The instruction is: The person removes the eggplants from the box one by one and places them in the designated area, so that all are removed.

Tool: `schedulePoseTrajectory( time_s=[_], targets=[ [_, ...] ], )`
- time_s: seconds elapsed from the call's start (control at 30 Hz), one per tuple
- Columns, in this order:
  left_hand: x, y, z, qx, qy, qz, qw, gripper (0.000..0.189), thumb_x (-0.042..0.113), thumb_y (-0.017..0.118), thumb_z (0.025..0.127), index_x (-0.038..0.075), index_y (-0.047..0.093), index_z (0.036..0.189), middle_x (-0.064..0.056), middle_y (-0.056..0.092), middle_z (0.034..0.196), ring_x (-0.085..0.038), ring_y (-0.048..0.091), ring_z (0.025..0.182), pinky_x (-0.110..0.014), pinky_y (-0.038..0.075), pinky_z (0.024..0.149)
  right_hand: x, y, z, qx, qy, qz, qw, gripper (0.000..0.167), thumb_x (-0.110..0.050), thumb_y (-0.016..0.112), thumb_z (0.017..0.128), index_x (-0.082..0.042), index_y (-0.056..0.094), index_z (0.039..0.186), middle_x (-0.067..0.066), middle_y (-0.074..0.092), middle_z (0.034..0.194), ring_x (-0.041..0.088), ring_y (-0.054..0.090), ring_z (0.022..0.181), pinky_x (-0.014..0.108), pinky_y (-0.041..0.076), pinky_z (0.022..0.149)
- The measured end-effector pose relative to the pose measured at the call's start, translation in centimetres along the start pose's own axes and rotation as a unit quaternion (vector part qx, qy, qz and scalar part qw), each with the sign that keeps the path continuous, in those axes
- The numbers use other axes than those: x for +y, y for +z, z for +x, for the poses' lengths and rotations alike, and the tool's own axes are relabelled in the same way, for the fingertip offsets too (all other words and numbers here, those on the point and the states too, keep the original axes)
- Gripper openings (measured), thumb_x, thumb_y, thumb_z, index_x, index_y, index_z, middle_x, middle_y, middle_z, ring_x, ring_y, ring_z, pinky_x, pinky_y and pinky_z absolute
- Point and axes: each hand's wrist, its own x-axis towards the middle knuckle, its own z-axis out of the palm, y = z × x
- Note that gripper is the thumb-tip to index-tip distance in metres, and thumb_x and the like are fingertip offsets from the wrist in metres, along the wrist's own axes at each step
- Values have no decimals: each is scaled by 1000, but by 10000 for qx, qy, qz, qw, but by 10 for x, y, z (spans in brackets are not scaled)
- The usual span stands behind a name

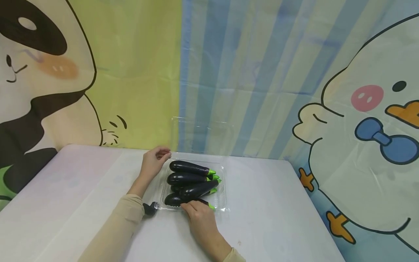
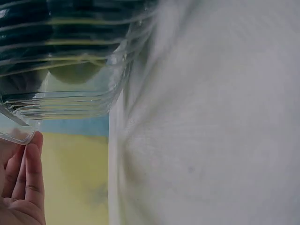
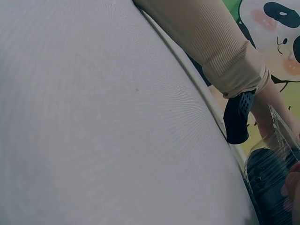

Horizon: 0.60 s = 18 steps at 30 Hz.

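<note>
A clear plastic container [image 1: 224,193] holds several dark purple eggplants [image 1: 188,167] with bright green stems, lying roughly side by side. Its transparent lid [image 1: 204,136] stands raised at the back. My left hand [image 1: 155,162] pinches the rim at the far left corner; in the left wrist view the fingers [image 2: 33,176] meet at that corner, beside the ribbed wall [image 2: 65,101]. At the near side, my right hand [image 1: 201,218] grips the front rim next to the closest eggplant. Only part of the right hand [image 3: 293,190] shows in the right wrist view.
The container stands on a white-covered table [image 1: 268,211], near its back edge. Behind hangs a printed curtain [image 1: 137,72] with cartoon animals. A black wrist-worn device [image 1: 150,209] sits under my left forearm, by the container's left side.
</note>
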Motion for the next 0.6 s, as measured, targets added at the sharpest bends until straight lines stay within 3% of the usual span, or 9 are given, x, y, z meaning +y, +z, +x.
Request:
schedulePoseTrajectory(
  time_s=[0.27,0.47,0.6],
  targets=[
    [-12,6,-1,-162,-565,-251,9980,21,17,67,88,3,68,104,-14,73,94,-20,71,81,-13,50,58,2,-1,1,118,-89,19,9999,8,-17,68,82,-18,73,88,-12,65,76,3,62,70,15,52,63],
    [-15,8,-2,-223,-980,-620,9930,25,17,67,88,-1,66,107,-19,71,97,-2,67,74,-12,53,61,4,-2,1,211,-201,20,9996,9,-16,68,81,-17,73,89,-11,66,76,4,62,69,15,52,63],
    [-18,9,-2,-294,-1108,-728,9907,29,20,67,89,0,64,110,-19,71,100,2,65,73,-12,54,64,4,-2,0,156,-174,59,9997,12,-14,68,81,-17,74,91,-11,65,77,4,62,70,16,52,64]
  ],
)
